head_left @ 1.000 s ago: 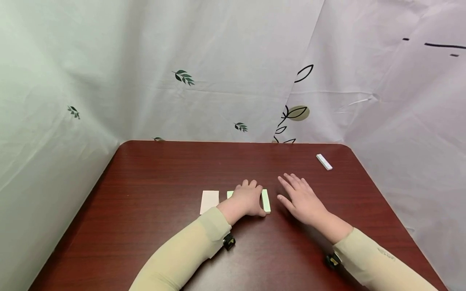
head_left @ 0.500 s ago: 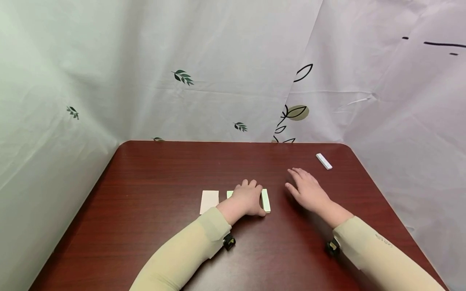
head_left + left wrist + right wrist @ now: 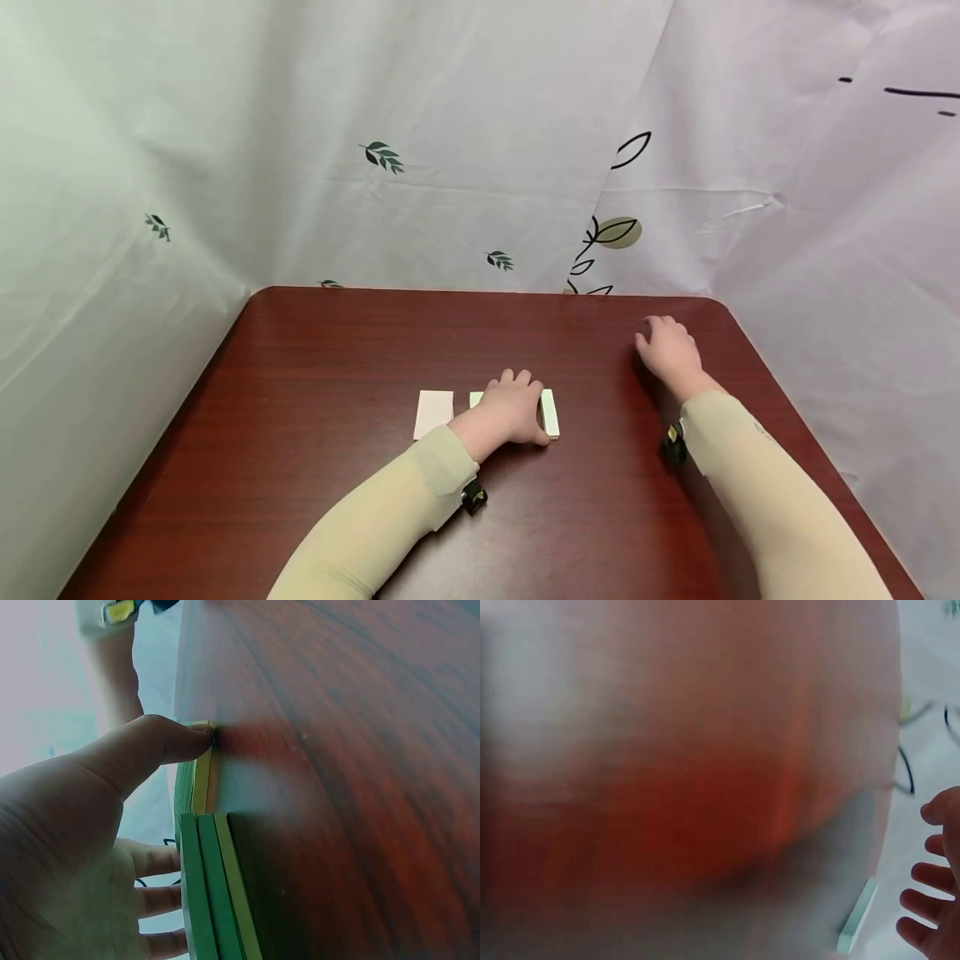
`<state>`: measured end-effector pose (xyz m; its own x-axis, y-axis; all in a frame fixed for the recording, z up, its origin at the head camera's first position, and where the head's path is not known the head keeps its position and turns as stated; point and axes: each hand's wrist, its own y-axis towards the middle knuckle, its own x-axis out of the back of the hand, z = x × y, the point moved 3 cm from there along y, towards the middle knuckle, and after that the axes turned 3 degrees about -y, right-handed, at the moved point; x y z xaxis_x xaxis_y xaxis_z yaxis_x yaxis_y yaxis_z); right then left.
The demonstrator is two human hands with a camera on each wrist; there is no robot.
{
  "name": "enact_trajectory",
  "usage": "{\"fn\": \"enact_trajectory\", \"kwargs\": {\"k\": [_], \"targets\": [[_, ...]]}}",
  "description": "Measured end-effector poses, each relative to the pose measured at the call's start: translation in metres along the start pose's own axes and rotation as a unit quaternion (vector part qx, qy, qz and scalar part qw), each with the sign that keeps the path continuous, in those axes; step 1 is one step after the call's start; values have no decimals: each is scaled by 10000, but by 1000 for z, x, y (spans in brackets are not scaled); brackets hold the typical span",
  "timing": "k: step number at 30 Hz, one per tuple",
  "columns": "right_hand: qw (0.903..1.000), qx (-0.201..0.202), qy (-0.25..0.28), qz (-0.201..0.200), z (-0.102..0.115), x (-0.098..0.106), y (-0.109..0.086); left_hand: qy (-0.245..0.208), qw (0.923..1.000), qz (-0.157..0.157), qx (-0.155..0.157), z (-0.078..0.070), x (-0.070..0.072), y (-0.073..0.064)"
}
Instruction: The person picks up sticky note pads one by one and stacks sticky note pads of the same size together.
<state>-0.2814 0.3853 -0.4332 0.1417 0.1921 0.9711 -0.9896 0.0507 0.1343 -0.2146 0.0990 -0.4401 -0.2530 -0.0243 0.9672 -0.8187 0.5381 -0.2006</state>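
My left hand (image 3: 510,412) arches over the table's middle and holds a narrow pale green block (image 3: 551,414), thumb at its near end and a finger at its far end. In the left wrist view the thumb tip presses that layered block (image 3: 201,780). Under the hand, a wider pale green piece (image 3: 476,399) is mostly covered. A layered stack (image 3: 210,892) stands beside the other fingers. My right hand (image 3: 670,350) reaches to the far right with fingers apart. In the right wrist view a narrow whitish block (image 3: 857,915) lies close to its fingers; in the head view the hand hides it.
A pale pink square piece (image 3: 434,414) lies left of the left hand. The dark red wooden table (image 3: 337,358) has rounded far corners. White leaf-patterned cloth (image 3: 450,208) hangs behind it and at both sides. Much of the right wrist view is blurred.
My right hand has moved away and to the right, from beside the narrow pale green block to over the whitish block. My left hand has stayed in place.
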Motion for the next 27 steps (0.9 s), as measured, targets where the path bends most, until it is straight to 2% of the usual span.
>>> {"fn": "enact_trajectory", "kwargs": {"k": [4,9,21,27], "targets": [[9989,-464,64,87,-16,3,7,36,10000,39,-23,-2,0,0],[9963,-782,178,296,-26,6,10,35,10000,-16,-27,-2,2,-1],[9935,-886,173,687,-31,0,13,60,10000,-15,11,-1,2,-3],[9923,-1044,199,629,-33,2,13,72,10000,-14,12,0,1,-2]]}}
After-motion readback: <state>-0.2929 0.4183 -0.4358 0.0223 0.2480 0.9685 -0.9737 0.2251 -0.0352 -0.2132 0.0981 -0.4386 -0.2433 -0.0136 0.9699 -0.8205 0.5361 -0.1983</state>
